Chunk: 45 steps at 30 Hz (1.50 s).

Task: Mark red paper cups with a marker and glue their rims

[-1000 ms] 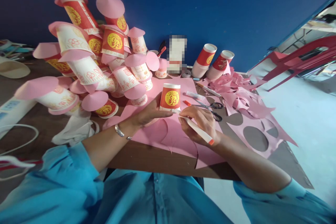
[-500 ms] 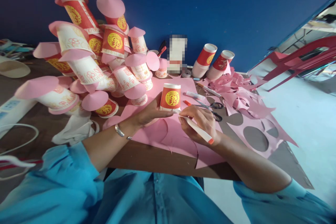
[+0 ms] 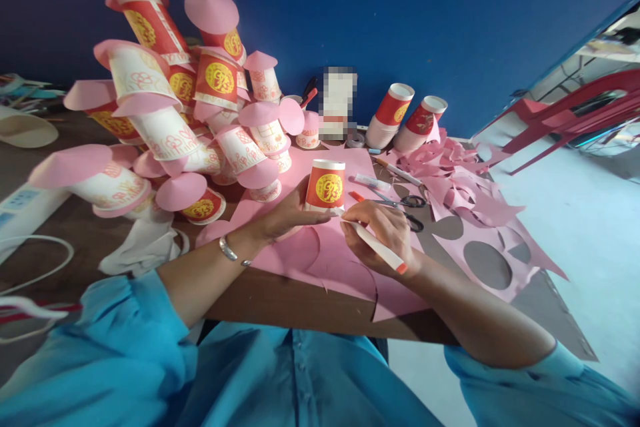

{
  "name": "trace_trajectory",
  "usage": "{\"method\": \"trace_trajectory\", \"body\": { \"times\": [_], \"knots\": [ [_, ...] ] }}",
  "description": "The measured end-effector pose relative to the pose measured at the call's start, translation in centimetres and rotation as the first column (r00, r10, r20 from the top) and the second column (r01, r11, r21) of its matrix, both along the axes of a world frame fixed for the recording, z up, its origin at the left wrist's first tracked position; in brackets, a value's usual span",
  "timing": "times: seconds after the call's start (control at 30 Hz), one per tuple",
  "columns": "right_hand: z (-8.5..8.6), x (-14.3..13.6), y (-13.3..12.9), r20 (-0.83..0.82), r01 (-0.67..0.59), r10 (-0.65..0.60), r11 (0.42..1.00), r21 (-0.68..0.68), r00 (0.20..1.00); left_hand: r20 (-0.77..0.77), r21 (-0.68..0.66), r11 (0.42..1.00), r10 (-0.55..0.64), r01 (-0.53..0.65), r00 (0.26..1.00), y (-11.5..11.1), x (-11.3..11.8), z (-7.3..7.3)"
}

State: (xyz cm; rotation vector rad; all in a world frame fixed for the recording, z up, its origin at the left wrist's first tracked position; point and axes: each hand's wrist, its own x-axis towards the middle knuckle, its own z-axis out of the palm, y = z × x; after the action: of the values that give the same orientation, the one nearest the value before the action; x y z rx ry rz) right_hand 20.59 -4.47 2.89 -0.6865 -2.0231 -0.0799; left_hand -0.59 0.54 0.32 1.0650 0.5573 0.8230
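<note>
Two hands at work over the desk (image 3: 280,300). Left hand (image 3: 290,211): fingers curled round a red paper cup (image 3: 326,188) with a gold emblem, held narrow end up above pink paper sheets (image 3: 345,273). Right hand (image 3: 383,230): fingers closed on a white marker (image 3: 377,248), tip aimed at the pale band along the cup's lower edge; contact, cannot tell.

Progress, my estimate: well advanced. A large heap of cone-capped cups (image 3: 159,133) fills the left side, several bearing reddish line drawings. The cup in hand has no cone, and any drawing on its band is too small to make out; I judge it unfinished. Apparently left: a taller cup stack (image 3: 391,113) and a leaning cup stack (image 3: 419,123) at the back, both without cones. Scissors (image 3: 413,201) lie just beyond the right hand, near pink offcuts (image 3: 465,193).
</note>
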Motion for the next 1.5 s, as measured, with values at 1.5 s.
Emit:
{"method": "trace_trajectory", "body": {
  "times": [1.5],
  "knots": [
    [-0.07,0.05,0.26,0.007,-0.021,0.021,1.000,-0.016,1.000,-0.021,0.000,1.000,-0.013,0.013,1.000,-0.02,-0.23,-0.23]
  ]
}}
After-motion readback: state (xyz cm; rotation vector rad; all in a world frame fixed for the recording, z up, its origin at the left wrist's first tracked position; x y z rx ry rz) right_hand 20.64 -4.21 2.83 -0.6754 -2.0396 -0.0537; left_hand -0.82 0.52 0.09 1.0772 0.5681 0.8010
